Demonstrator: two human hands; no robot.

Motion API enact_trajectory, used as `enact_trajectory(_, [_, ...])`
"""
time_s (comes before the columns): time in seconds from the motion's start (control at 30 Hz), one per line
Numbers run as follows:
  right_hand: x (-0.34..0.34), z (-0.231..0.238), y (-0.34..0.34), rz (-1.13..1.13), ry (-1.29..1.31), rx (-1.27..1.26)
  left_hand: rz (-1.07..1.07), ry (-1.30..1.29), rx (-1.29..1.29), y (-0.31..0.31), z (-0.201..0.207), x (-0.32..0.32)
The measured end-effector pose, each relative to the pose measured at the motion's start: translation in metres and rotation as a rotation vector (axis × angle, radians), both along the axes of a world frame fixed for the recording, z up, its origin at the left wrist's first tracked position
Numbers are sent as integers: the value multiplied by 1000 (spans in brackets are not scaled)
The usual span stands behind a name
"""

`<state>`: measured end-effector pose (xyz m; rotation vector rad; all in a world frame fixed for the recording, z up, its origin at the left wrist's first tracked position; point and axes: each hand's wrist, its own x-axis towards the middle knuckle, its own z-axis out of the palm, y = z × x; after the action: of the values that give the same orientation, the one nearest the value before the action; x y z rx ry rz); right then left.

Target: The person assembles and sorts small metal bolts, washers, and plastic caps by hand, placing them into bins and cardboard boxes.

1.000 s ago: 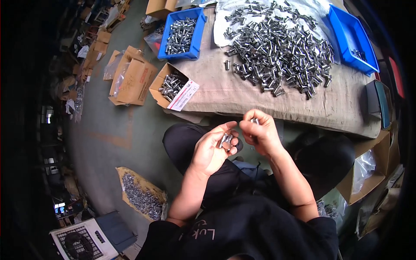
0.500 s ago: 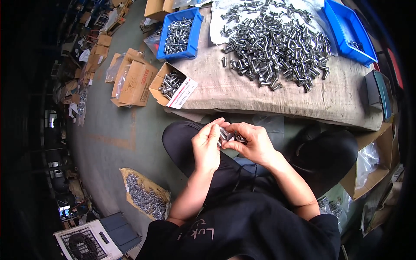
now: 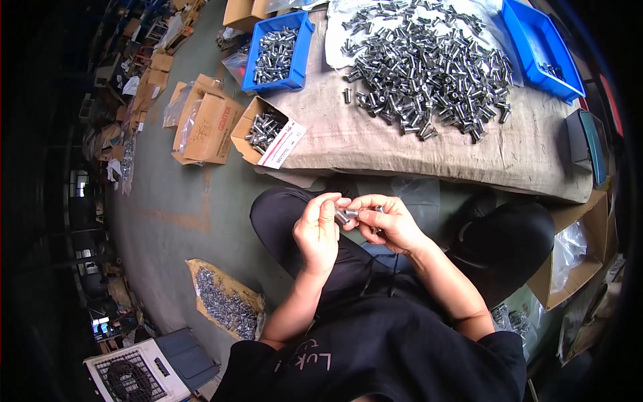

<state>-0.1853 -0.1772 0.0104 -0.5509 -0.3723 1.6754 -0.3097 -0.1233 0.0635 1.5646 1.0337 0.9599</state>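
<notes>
My two hands meet over my lap, just in front of the cloth-covered table (image 3: 375,157). Pinched in my left hand (image 3: 317,234) is a shiny metal bolt (image 3: 342,217) with a short cylindrical shank. My right hand (image 3: 395,226) holds another bolt (image 3: 353,214) between thumb and fingertips, its end beside the first one. More bolts (image 3: 379,210) show among the curled fingers of that hand; the palm hides how many. A large heap of similar bolts (image 3: 429,80) lies on a white sheet on the table.
Bolts fill a blue bin (image 3: 303,67) and a small carton (image 3: 284,147) at the table's left. Another blue bin (image 3: 536,47), holding a few pieces, stands right. An open carton (image 3: 207,127) is on the floor. Small metal parts (image 3: 228,305) lie on a sheet near my left elbow.
My hands have drawn slightly apart. The bolts, earlier bunched between both hands, now show as one at the left fingertips, one at the right, and others in the right hand.
</notes>
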Motion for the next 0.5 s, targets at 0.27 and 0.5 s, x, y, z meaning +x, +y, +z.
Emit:
enact_trajectory(0.27, [-21, -10, -5, 148, 500, -3, 32, -119, -240, 5, 9, 0])
enact_trajectory(0.5, [-22, -13, -8, 184, 638, -35, -48, -110, -243, -1, 15, 1])
